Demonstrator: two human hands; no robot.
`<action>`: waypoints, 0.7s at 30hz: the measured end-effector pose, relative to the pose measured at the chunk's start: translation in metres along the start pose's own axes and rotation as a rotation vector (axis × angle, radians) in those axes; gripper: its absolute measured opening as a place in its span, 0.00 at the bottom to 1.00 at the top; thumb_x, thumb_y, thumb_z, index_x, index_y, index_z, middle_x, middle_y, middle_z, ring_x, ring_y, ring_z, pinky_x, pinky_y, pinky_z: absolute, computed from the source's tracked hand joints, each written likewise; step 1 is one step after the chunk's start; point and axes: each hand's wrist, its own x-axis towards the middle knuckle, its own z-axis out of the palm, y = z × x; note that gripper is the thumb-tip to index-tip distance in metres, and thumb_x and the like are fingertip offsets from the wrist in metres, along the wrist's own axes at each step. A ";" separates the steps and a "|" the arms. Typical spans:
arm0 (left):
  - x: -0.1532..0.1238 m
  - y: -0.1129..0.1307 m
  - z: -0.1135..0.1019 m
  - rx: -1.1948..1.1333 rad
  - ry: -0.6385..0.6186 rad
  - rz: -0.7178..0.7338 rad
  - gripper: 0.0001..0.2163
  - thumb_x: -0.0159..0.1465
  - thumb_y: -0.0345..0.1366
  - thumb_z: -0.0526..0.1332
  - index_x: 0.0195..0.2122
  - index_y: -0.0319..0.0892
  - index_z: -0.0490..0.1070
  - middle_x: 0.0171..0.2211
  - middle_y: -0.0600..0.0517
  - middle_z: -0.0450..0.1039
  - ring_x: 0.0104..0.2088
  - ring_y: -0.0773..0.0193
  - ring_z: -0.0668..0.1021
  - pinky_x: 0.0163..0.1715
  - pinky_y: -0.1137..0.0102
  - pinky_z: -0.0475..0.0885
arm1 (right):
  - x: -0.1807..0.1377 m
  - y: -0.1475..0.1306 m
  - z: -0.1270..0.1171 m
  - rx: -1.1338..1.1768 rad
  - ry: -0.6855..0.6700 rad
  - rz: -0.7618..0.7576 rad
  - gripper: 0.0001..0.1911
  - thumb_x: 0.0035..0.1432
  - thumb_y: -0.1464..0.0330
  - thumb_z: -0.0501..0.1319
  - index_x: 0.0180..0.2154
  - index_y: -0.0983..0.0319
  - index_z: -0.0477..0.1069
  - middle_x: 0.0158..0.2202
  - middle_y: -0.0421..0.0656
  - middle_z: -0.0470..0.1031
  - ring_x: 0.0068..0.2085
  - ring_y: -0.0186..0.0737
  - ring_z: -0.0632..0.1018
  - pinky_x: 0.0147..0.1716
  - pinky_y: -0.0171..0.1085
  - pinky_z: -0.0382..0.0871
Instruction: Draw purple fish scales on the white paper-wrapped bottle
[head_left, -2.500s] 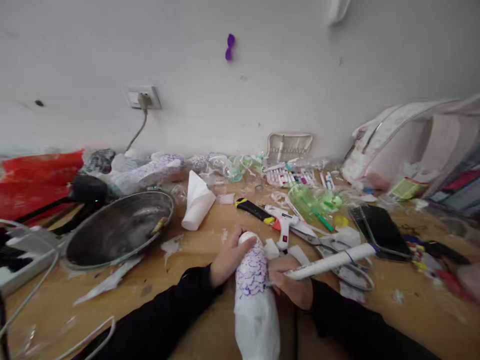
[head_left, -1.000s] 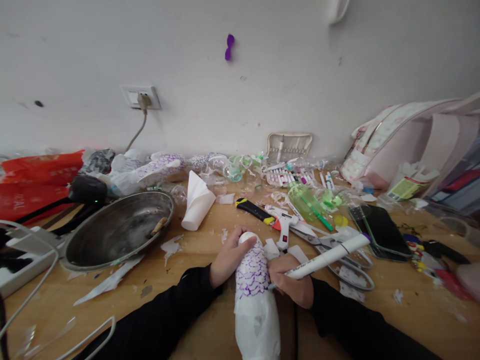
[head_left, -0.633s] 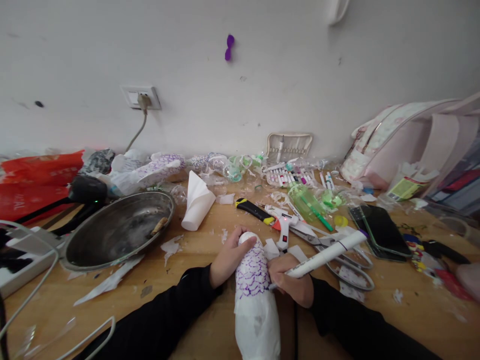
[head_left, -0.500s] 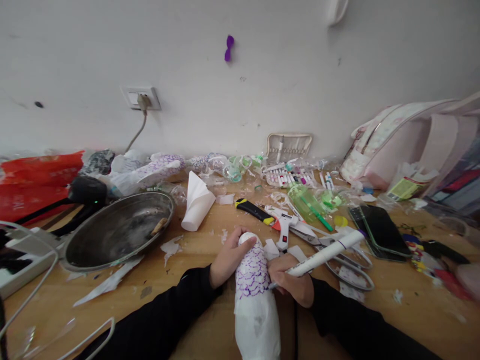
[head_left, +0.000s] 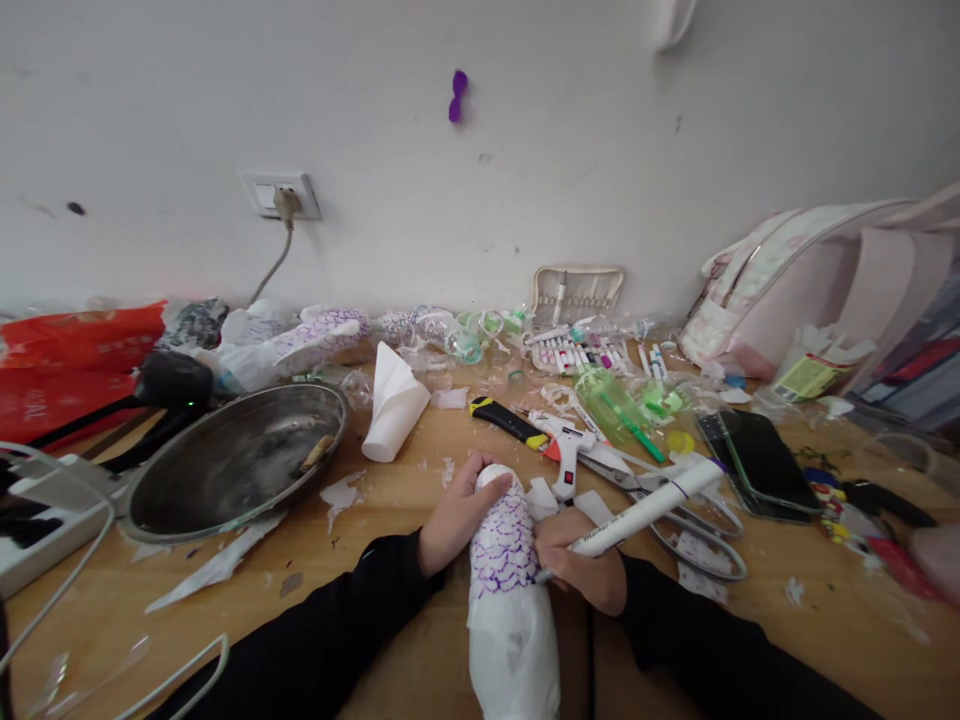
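A white paper-covered bottle shape [head_left: 510, 590] lies lengthways on the wooden table [head_left: 375, 500], its far half covered in purple scale marks. My left hand [head_left: 457, 515] grips its left side near the top, thumb over the rounded end. My right hand [head_left: 574, 565] is closed on a white marker [head_left: 645, 508] with a purple end. The marker's tip touches the shape's right side at the edge of the purple pattern.
A metal pan [head_left: 232, 460] sits left, a paper cone [head_left: 394, 405] behind the hands. A glue gun [head_left: 566, 450], utility knife [head_left: 506, 420], scissors [head_left: 697, 545], phone [head_left: 757, 460], green bottle [head_left: 619, 405] and marker set [head_left: 581, 352] crowd the right. Backpack [head_left: 825, 280] far right, red bag [head_left: 67, 365] and power strip [head_left: 45, 515] far left.
The marker's far end has tilted slightly up and back while its tip stays on the shape. My left hand and the shape have kept still.
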 end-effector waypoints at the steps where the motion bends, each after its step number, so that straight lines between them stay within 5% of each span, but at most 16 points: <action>1: 0.000 0.000 0.000 -0.002 0.001 0.000 0.12 0.54 0.45 0.57 0.33 0.42 0.64 0.29 0.54 0.64 0.34 0.62 0.67 0.38 0.68 0.65 | 0.000 0.000 0.000 0.004 -0.004 0.000 0.25 0.58 0.57 0.46 0.13 0.59 0.52 0.12 0.35 0.55 0.16 0.31 0.61 0.18 0.34 0.54; 21: 0.000 -0.001 -0.001 0.007 -0.001 0.007 0.12 0.55 0.45 0.57 0.33 0.42 0.64 0.29 0.55 0.65 0.34 0.62 0.68 0.37 0.68 0.66 | -0.002 0.006 -0.001 -0.161 -0.068 0.004 0.20 0.57 0.64 0.46 0.15 0.58 0.47 0.14 0.35 0.51 0.19 0.33 0.59 0.19 0.35 0.53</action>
